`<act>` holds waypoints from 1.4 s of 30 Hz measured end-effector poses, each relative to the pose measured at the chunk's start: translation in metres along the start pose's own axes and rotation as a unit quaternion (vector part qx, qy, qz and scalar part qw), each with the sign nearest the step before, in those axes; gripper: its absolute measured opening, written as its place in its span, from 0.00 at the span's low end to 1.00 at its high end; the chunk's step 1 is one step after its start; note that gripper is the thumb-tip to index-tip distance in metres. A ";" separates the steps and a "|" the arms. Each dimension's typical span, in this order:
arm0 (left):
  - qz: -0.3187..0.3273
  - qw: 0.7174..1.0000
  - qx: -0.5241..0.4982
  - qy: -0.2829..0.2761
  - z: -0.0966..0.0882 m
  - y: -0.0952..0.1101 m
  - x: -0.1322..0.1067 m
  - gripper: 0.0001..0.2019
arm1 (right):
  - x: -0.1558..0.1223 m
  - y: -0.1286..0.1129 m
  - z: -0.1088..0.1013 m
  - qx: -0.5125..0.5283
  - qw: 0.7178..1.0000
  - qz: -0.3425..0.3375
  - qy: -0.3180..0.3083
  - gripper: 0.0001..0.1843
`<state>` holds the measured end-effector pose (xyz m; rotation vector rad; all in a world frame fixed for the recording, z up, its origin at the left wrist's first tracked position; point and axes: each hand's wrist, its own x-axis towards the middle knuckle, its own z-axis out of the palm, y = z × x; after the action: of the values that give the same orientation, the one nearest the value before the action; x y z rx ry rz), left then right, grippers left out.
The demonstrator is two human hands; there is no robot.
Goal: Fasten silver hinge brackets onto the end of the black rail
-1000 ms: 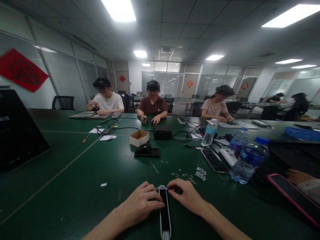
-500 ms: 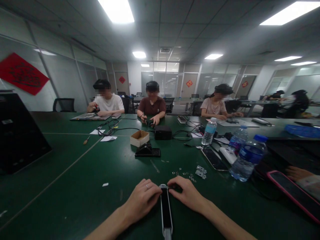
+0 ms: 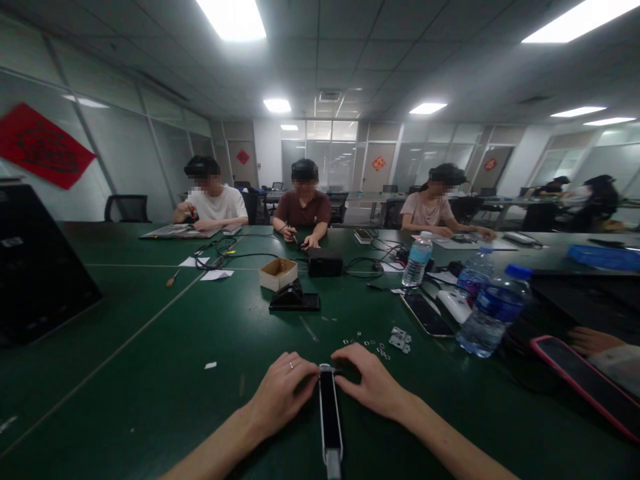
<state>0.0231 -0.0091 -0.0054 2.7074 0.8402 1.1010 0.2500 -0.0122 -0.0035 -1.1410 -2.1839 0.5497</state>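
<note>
A long, narrow device [image 3: 330, 413] with a black face and a pale metal rim lies in front of me, pointing away. Its near end runs into a grey piece [image 3: 333, 461] at the bottom edge. My left hand [image 3: 283, 393], with a ring on one finger, is at the far left corner of the device, thumb and forefinger pinched together; what they grip is too small to make out. At the far right corner, my right hand [image 3: 373, 383] has its thumb and forefinger curved and apart. A small dark bit shows between them.
Several small metal rings [image 3: 381, 347] and metal plates [image 3: 400, 339] lie beyond my right hand. Farther off are a black stand [image 3: 295, 298], an open cardboard box [image 3: 279, 274], a phone [image 3: 425, 315] and water bottles [image 3: 493, 313]. Co-workers sit opposite; another person's hand [image 3: 595, 339] is at right.
My right forefinger has lifted a little away from the thumb, widening the gap. My left hand stays at the device's corner. Across the table, the right-hand co-worker's hand has shifted right.
</note>
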 end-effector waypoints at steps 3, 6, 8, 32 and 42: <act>-0.041 0.999 -0.026 0.008 0.001 0.002 -0.001 0.06 | 0.000 -0.011 -0.001 -0.019 0.996 -0.076 0.038 0.11; -0.108 0.992 -0.072 0.005 0.004 0.006 -0.001 0.03 | -0.002 -0.018 0.004 -0.037 0.984 -0.163 0.065 0.09; -0.148 0.984 -0.102 0.001 0.006 0.008 -0.002 0.02 | -0.002 -0.020 0.008 -0.057 0.975 -0.204 0.074 0.07; -0.125 0.989 0.019 -0.076 -0.005 -0.006 -0.003 0.08 | -0.004 0.006 -0.009 -0.085 0.988 -0.065 0.108 0.09; -0.135 0.981 0.058 -0.126 -0.001 -0.011 -0.003 0.09 | -0.004 0.003 -0.009 -0.035 0.999 0.017 0.004 0.08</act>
<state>0.0155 -0.0019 -0.0097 2.6406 1.2103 0.6563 0.2599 -0.0135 -0.0003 -1.2162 -2.1968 0.4846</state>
